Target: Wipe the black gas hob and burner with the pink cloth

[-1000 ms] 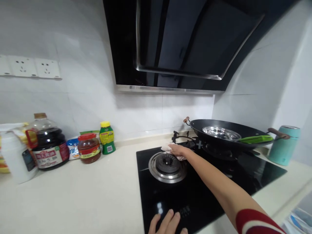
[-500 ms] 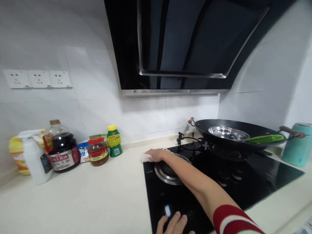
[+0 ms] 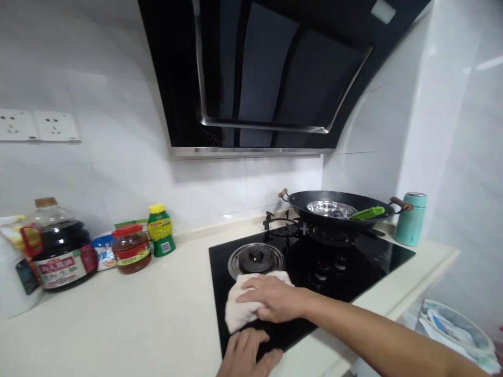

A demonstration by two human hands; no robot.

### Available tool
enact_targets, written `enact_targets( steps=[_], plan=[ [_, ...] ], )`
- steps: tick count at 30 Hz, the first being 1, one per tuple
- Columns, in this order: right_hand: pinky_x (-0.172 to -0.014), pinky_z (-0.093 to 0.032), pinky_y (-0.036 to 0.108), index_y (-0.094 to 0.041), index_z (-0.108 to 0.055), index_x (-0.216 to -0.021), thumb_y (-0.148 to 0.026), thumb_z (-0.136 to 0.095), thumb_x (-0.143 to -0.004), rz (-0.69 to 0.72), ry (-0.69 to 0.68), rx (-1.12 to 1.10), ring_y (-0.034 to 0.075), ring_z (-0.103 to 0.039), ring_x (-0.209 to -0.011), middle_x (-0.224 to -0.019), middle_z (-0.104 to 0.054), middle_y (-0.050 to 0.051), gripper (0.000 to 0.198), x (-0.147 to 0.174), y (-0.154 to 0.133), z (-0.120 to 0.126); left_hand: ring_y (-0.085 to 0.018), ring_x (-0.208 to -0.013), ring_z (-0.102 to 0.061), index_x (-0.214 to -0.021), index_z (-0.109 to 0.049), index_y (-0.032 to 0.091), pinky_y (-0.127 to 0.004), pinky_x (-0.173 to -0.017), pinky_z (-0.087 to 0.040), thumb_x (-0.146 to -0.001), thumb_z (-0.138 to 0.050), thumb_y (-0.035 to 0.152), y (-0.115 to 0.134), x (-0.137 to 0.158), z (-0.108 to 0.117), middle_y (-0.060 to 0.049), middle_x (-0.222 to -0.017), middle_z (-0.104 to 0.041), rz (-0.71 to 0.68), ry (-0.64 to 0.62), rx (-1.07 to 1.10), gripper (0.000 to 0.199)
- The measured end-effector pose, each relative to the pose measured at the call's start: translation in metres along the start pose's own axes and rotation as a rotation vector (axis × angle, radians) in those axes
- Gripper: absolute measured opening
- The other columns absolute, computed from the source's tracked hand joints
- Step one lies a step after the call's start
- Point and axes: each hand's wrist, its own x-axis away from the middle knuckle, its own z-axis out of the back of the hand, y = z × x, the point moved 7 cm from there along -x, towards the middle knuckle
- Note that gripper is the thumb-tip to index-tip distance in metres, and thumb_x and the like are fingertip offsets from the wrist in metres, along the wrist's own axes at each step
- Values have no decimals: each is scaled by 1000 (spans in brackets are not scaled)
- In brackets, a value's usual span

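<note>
My right hand [image 3: 273, 298] presses a white cloth [image 3: 240, 309] onto the black glass cooktop [image 3: 302, 267], its fingers bent over the cloth. The cloth lies just in front of the left burner [image 3: 257, 257], whose round metal ring is uncovered. Below the cloth, at the cooktop's front left edge, my left hand [image 3: 249, 352] rests with its fingers stretched out and thumb apart, holding nothing. A black wok [image 3: 377, 220] sits on the right side of the cooktop, with a shiny steel bowl [image 3: 330, 208] and a green-handled utensil [image 3: 367, 212] inside.
On the left counter [image 3: 157, 314] stand a soy sauce jug [image 3: 61, 256], a red-lidded jar [image 3: 131, 251], a green bottle [image 3: 161, 233] and a white bottle [image 3: 15, 288]. A teal flask [image 3: 411, 220] is behind right. A range hood [image 3: 267, 78] overhangs; a lined bin [image 3: 459, 327] is below right.
My right hand has drawn the cloth from the cooktop's far left corner toward me, to the front of the burner. My left hand shows more fully. The view has swung right.
</note>
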Motion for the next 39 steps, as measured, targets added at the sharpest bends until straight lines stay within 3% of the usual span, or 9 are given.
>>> enact_targets(
  steps=[4,8,12,16,21,25,32,36,39],
  plan=[
    [-108,-40,35,-30,-61,-135,-15,-56,-78,-185,169,-70,22,-55,-125,-137,-61,4,59,54,28,23,-21,-105,-60,-132,-59,36,-31,-90,-51,-96,-57,51,5,-3,18,-3,-120,-65,-79,-53,110,38],
    [-105,-41,29,-26,-53,-142,-14,-48,-83,-585,326,12,19,-57,-121,-132,-61,6,60,64,91,53,-26,-113,-58,-132,-59,31,-40,-93,-51,-92,-60,56,8,-7,29,-9,-123,-63,-64,-121,248,47],
    [-104,-41,37,-25,-54,-140,-18,-52,-84,-775,294,71,25,-57,-124,-140,-55,11,56,47,135,61,-24,-104,-62,-129,-61,27,-40,-88,-53,-95,-58,45,8,-11,38,-9,-116,-68,9,-112,392,38],
    [-107,-40,40,-23,-57,-137,-30,-57,-85,-806,230,85,28,-54,-129,-137,-60,11,52,41,143,47,-23,-103,-64,-123,-65,28,-40,-90,-55,-98,-53,43,-5,-14,49,-8,-113,-68,226,1,521,31],
    [-116,-31,43,-20,-44,-150,-34,-51,-90,-778,210,101,29,-40,-144,-156,-45,13,62,63,114,25,-25,-118,-61,-125,-63,26,-45,-103,-51,-94,-54,52,-41,-12,55,-9,-124,-63,658,165,633,42],
    [-118,-30,43,-30,-46,-150,-41,-52,-91,-679,162,85,28,-36,-147,-159,-41,7,60,65,65,10,-27,-116,-62,-120,-65,22,-48,-101,-52,-89,-52,61,-65,-6,51,-10,-124,-63,904,242,748,52],
    [-112,-37,57,-30,-46,-148,-51,-57,-85,-260,49,20,38,-39,-143,-158,-42,11,67,-4,-49,-20,-31,-126,-58,-115,-70,21,-54,-115,-41,-82,-55,63,-82,-10,70,-11,-126,-66,816,382,616,55],
    [-108,-45,45,-23,-58,-134,-43,-55,-84,-78,94,117,31,-52,-133,-145,-57,12,54,-24,-76,-21,-32,-124,-63,-107,-76,23,-53,-119,-35,-81,-58,67,-81,-14,67,-7,-124,-73,788,144,671,54],
    [-103,-49,42,-22,-65,-124,-45,-50,-86,-34,75,158,29,-56,-128,-137,-63,10,46,-18,-77,-17,-30,-134,-56,-130,-67,23,-50,-121,-31,-83,-56,68,-78,-8,66,-5,-139,-65,812,32,649,65]
  ],
)
